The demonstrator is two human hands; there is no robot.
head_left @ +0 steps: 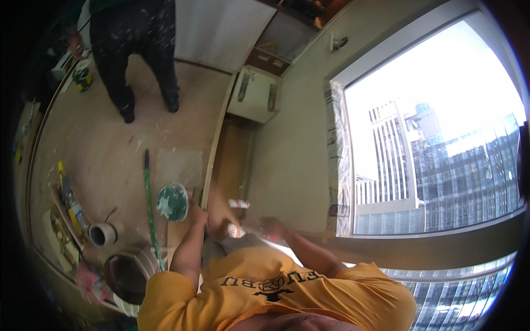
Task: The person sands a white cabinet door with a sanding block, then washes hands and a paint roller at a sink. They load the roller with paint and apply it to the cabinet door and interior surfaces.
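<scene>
My left hand is closed beside a round green tub or lid smeared with white, close to the edge of a brown board. What its fingers grip, if anything, I cannot make out. My right hand is smeared by motion in front of the wall under the window. A pale blurred streak lies just left of it, and its fingers do not show clearly. A small red and white item is near that hand. Left of the green tub lies a long green pole.
A brown bucket, a grey-white round container and a toolbox stand at lower left. Another person stands at the far left near a green tin. A white cabinet and a large window flank the wall.
</scene>
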